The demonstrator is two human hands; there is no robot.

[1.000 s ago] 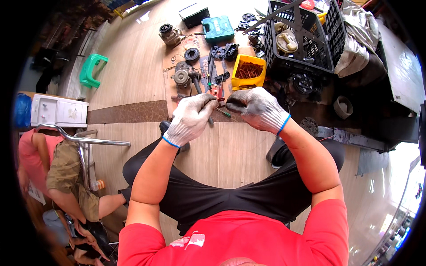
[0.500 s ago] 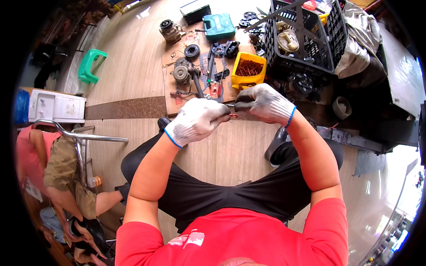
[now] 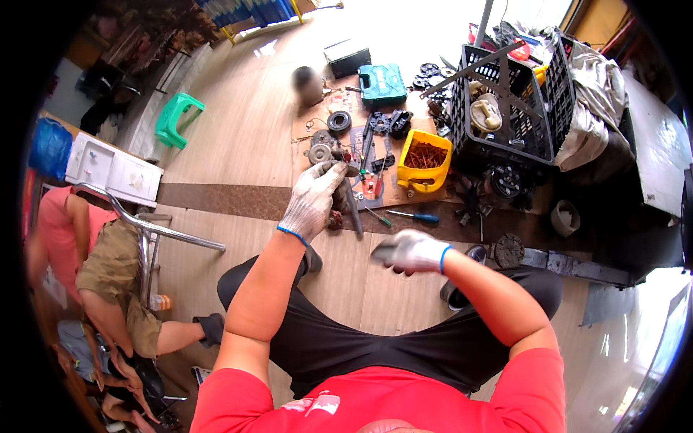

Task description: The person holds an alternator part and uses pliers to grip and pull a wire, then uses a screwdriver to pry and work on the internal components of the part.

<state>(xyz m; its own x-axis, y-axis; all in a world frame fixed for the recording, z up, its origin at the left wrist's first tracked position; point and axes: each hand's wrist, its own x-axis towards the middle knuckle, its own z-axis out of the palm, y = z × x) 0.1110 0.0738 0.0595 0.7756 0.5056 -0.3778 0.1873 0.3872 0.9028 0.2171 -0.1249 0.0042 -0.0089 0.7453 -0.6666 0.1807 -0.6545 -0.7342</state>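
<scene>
My left hand, in a white knit glove with a grey-coated palm, reaches over the near edge of the cardboard. Its fingers are closed, and what they hold is hidden. A dark bar like a hammer handle comes out beside the fingers, and a small reddish part shows below them. My right hand, gloved alike, is above the floor between my legs. Motion smears its curled fingers, so anything in them is unclear. Beyond it lie a blue-handled screwdriver and a small green-handled tool.
On the cardboard stand a yellow container of copper-coloured scraps, a teal tool case, a black ring and a round metal part. A black crate stands right. Another person sits left, near a green stool.
My hands have moved apart. The right came back toward me and the left stayed over the cardboard's edge. The reddish strands between them no longer show there. The view has shifted.
</scene>
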